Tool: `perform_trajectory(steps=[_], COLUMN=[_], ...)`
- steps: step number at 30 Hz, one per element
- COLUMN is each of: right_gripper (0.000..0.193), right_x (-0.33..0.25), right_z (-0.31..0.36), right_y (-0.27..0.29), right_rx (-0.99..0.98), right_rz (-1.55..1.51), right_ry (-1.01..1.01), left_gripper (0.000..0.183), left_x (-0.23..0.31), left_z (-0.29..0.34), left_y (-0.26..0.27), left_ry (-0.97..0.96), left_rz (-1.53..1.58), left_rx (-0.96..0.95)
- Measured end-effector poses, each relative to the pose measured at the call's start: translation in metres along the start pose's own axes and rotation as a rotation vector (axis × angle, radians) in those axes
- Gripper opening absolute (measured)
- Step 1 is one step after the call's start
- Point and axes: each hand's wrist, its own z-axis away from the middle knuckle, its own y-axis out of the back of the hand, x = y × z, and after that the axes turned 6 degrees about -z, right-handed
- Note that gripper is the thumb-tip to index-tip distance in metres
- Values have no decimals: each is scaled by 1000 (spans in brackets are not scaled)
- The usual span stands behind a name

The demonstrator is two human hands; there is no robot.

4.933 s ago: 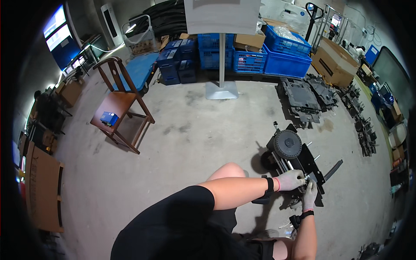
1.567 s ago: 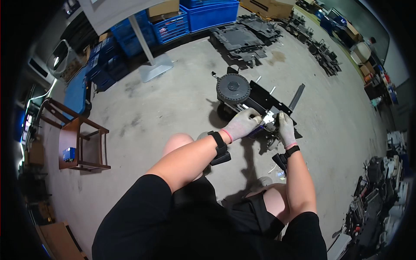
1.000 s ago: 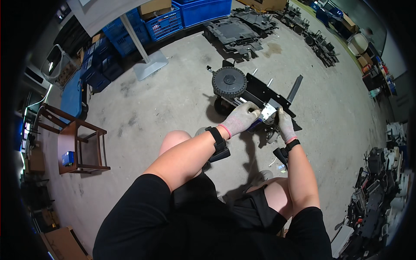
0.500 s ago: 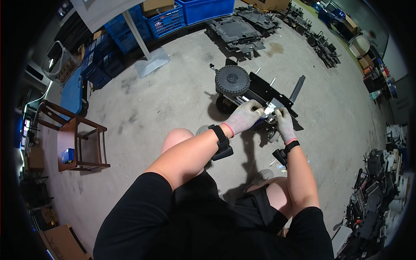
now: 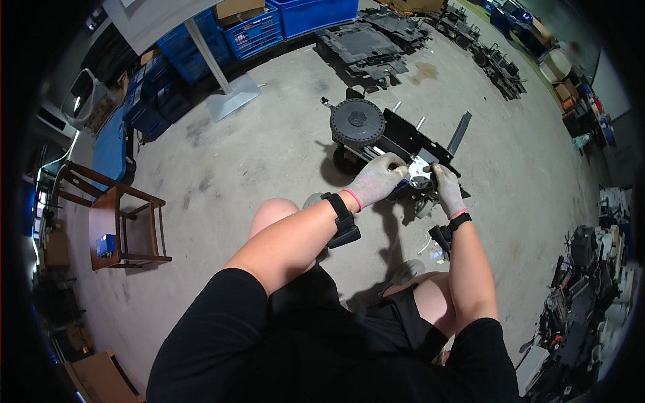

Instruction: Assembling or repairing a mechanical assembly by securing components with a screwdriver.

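Note:
A black wheeled chassis point(image 5: 410, 138) rests on the floor in front of me, tilted, with a large ribbed wheel point(image 5: 357, 122) facing up at its left end. A shiny metal bracket point(image 5: 419, 169) sits at its near right end. My left hand point(image 5: 379, 178), in a pale glove with a pink cuff, has its fingers closed at the bracket's left edge. On the other side my right hand point(image 5: 447, 187), gloved alike, pinches at the bracket's right edge; its fingertips are partly hidden. Below the bracket, a small caster-like part point(image 5: 423, 205) shows between my hands.
A wooden chair point(image 5: 111, 218) with a small blue box stands at the left. Beyond the chassis lie flat black chassis parts point(image 5: 363, 50). A stand's metal base point(image 5: 233, 96) and blue crates point(image 5: 255, 33) are at the far left. Piled parts point(image 5: 571, 302) line the right.
My right hand has shifted slightly right, baring more of the metal bracket. My left hand stays nearly in place at the bracket's left edge.

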Motion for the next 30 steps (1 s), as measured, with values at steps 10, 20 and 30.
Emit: perform_trajectory(steps=[10,20,30], right_gripper=[26,35,30], right_x=[20,27,-4], right_z=[5,-2,3], right_y=[-4,6,17], right_rx=[29,46,195], right_rz=[-329,116,-90], right_ry=[31,103,57], left_gripper=[32,32,31], left_x=[9,11,7], left_z=[-1,-1,1], left_y=[-3,1,2], left_ry=[13,22,24], left_rz=[11,-32,-20], left_rx=[-18,-20,-13])
